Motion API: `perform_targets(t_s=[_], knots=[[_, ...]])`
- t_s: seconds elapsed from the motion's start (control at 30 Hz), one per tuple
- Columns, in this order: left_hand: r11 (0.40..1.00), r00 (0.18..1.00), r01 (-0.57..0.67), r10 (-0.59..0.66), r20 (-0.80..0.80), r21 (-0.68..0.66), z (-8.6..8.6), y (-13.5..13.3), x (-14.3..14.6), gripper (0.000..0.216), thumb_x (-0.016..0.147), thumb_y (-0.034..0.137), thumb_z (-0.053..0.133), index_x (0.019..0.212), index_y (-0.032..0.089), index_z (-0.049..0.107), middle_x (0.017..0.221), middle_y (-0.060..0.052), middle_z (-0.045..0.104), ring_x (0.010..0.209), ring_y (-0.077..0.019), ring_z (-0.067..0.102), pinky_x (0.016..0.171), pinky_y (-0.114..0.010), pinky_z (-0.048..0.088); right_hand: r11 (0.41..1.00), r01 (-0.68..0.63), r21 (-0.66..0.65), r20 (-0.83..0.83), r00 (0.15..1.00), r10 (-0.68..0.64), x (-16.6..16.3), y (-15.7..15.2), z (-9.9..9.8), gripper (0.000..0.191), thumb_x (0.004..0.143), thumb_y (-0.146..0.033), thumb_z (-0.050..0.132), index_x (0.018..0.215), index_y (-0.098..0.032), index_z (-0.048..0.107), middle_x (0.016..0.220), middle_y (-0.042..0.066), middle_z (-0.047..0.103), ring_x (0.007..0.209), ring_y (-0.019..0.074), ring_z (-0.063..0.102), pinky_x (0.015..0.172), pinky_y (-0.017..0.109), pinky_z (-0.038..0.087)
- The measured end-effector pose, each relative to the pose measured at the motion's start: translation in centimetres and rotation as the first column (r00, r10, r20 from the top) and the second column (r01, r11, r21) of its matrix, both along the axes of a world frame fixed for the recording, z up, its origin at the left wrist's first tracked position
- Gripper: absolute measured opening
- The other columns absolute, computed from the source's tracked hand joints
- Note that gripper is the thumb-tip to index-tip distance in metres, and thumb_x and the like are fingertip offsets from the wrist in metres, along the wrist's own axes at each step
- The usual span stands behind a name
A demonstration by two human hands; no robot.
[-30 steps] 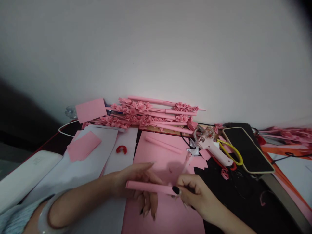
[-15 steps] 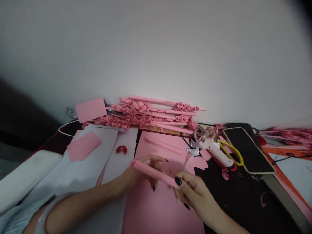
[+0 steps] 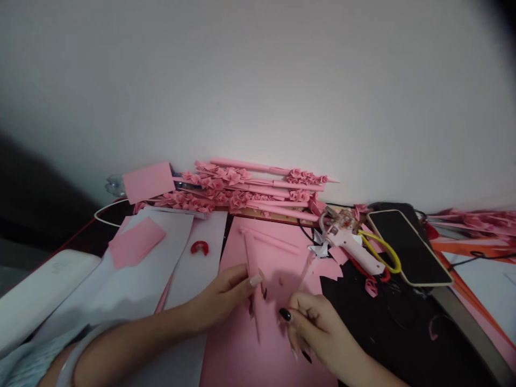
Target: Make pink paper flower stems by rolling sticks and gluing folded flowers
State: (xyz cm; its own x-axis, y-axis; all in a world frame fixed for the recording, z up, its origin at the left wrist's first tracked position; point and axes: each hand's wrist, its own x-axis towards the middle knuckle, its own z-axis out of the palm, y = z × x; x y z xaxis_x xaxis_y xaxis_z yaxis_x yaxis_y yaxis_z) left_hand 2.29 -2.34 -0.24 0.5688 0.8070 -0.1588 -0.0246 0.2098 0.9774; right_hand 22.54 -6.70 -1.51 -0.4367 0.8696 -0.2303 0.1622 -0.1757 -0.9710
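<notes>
My left hand (image 3: 229,293) pinches a thin rolled pink paper tube (image 3: 252,263) between thumb and fingers; the tube stands nearly on end, pointing away from me over a large pink sheet (image 3: 266,344). My right hand (image 3: 318,333), with dark nails, hovers just right of the tube with fingers curled loosely and nothing visible in them. A second rolled pink tube (image 3: 272,241) lies on the sheet further back.
Pink paper sticks with paper flowers (image 3: 250,188) are piled against the wall. A pink glue gun (image 3: 350,242), yellow-handled scissors (image 3: 385,250) and a phone (image 3: 407,244) lie to the right. White sheets (image 3: 161,269), pink cards and a small red ring (image 3: 200,247) lie left.
The tube, held by both hands and lying crosswise, has swung up to point away from me. My right hand has let go of it; only my left hand holds it.
</notes>
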Motion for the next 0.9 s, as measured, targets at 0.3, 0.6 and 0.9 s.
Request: perform_targets(t_s=[0.3, 0.6, 0.9], knots=[[0.961, 0.925, 0.243, -0.187, -0.330, 0.135, 0.4, 0.0, -0.4, 0.037, 0.090, 0.039, 0.035, 0.066, 0.015, 0.049, 0.056, 0.004, 0.038, 0.054, -0.0096, 0.038, 0.053, -0.021, 0.030, 0.917, 0.235, 0.323, 0.127, 0.949, -0.287, 1.5, 1.5, 1.1, 0.033, 0.090, -0.037, 0.043, 0.064, -0.017, 0.049, 0.046, -0.006, 0.040, 0.041, 0.0077, 0.035, 0.041, 0.020, 0.026], [0.932, 0.881, 0.363, -0.334, -0.337, 0.025, 0.7, 0.1, -0.7, 0.038, 0.089, 0.046, 0.038, 0.066, 0.016, 0.042, 0.061, 0.004, 0.036, 0.057, -0.0098, 0.033, 0.053, -0.021, 0.027, 0.711, 0.159, 0.685, 0.358, 0.776, -0.519, 4.2, 2.9, 1.1, 0.032, 0.090, -0.028, 0.041, 0.064, -0.017, 0.054, 0.044, -0.004, 0.044, 0.039, 0.0101, 0.040, 0.042, 0.022, 0.031], [0.961, 0.930, 0.267, -0.276, -0.244, -0.071, 1.3, 0.0, -0.7, 0.041, 0.091, 0.048, 0.032, 0.072, 0.016, 0.050, 0.067, 0.001, 0.045, 0.062, -0.0114, 0.039, 0.059, -0.022, 0.032, 0.541, -0.032, 0.841, 0.540, 0.114, -0.834, 8.2, 6.6, 1.2, 0.052, 0.073, -0.039, 0.063, 0.118, -0.015, 0.052, 0.118, 0.017, 0.054, 0.103, 0.0396, 0.050, 0.077, 0.053, 0.043]])
